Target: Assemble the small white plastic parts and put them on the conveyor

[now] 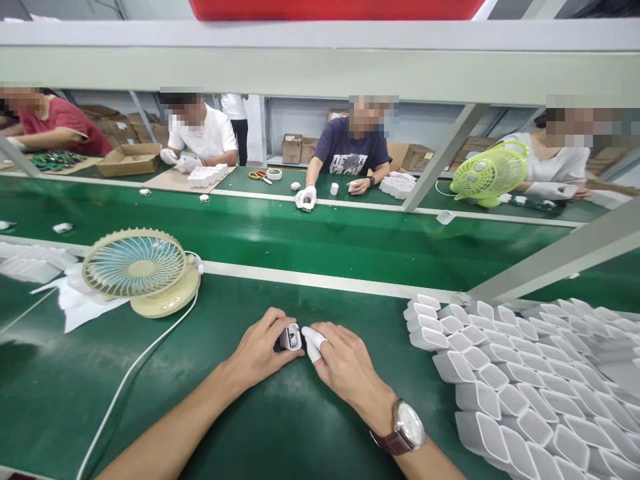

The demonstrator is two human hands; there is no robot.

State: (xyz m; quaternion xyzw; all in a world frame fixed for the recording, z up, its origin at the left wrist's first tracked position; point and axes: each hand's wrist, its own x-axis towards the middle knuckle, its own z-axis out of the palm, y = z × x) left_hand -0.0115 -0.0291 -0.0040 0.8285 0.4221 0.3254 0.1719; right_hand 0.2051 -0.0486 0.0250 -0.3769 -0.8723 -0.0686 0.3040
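Observation:
My left hand (263, 343) grips a small white plastic housing (291, 337) between thumb and fingers. Its open end faces right, and some dark and metallic parts show inside. Just right of that opening is my right hand (340, 360), with white finger cots on the thumb and forefinger. Those two fingertips are drawn together close to the housing; whatever they may pinch is hidden. A wristwatch (409, 425) is on the right wrist. Both hands are low over the green worktop (260, 427).
Many white empty-looking sleeves (530, 390) stand packed at the right. A beige fan (143, 270) with a white cable (125, 380) is at the left. Beyond runs a green conveyor belt (300, 243); co-workers sit across it. A slanted metal post (550, 257) rises at right.

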